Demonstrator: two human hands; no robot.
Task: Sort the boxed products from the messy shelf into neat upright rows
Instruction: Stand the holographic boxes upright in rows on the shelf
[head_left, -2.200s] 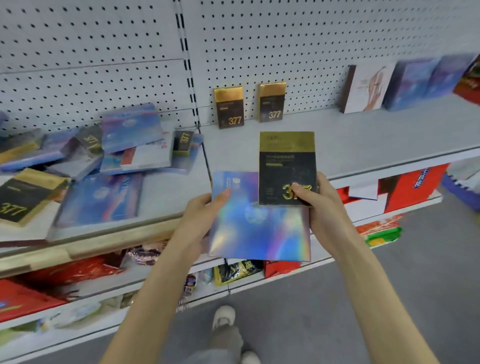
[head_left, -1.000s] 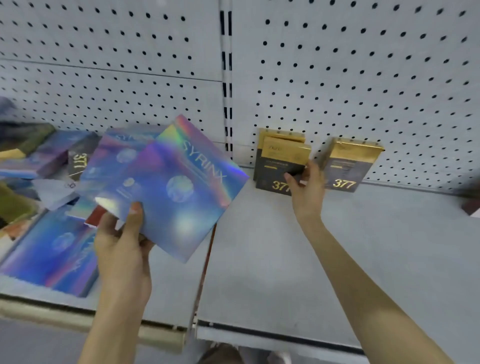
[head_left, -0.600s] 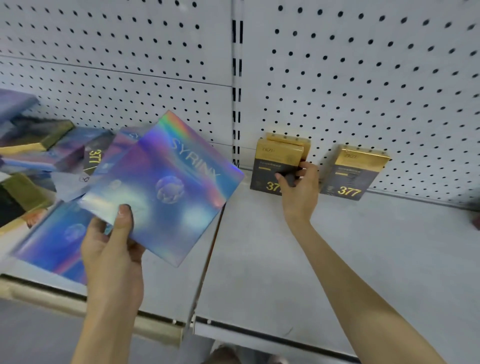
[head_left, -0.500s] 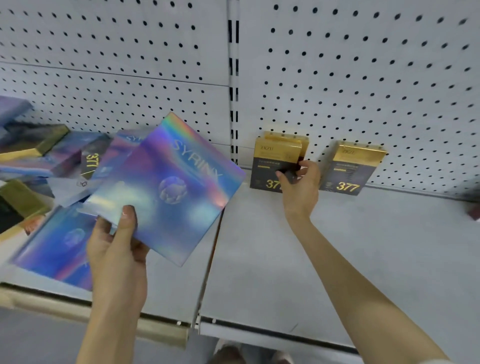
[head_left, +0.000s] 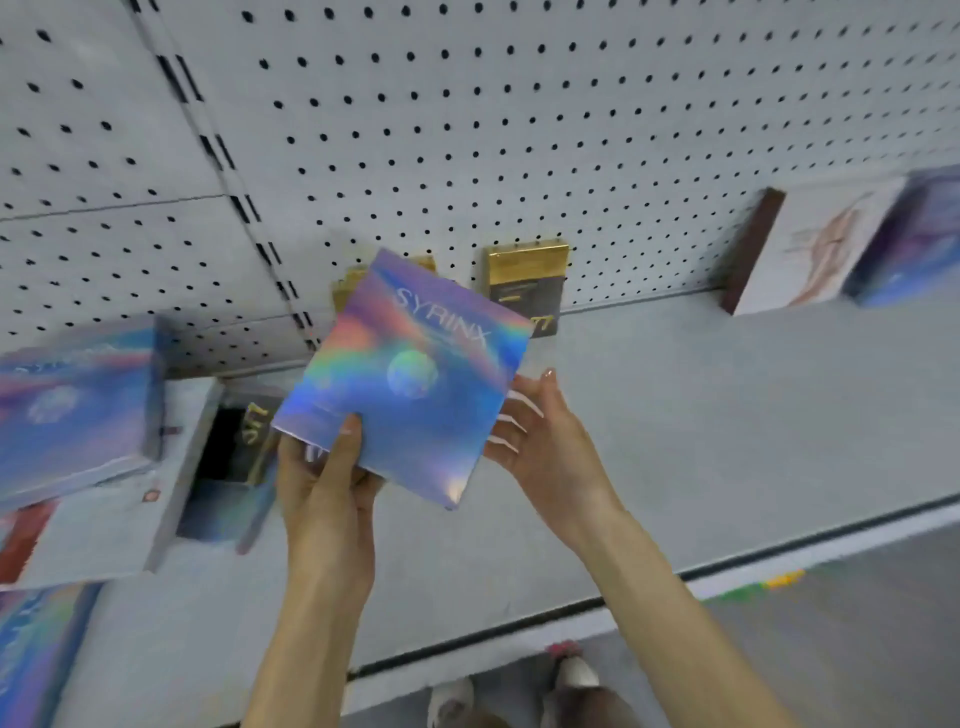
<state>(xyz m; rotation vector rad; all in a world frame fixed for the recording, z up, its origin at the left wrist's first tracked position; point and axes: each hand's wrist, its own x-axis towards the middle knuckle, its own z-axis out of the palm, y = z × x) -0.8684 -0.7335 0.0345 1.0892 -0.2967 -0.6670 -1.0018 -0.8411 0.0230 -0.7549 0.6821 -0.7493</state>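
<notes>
At the lower left corner of the holographic box (head_left: 410, 379), the left hand (head_left: 327, 467) grips it — thumb on the front face, fingers curled behind. The right hand (head_left: 540, 431) is flat and relaxed, with straight fingers spread at the box's right edge. The box is held above the shelf (head_left: 727, 415) and looks nearly square, so no long axis shows. Its top edge points up and away toward the pegboard (head_left: 519, 130), turned clockwise, with its face to the camera. "SYRINX" runs across the top. Behind it an upright black-and-gold box (head_left: 524, 280) shows "77", and a second black-and-gold box (head_left: 347, 288) is nearly hidden. Half a second ago the right hand held a black-and-gold box at the back — now it has let go, and the holographic box has crossed in front.
</notes>
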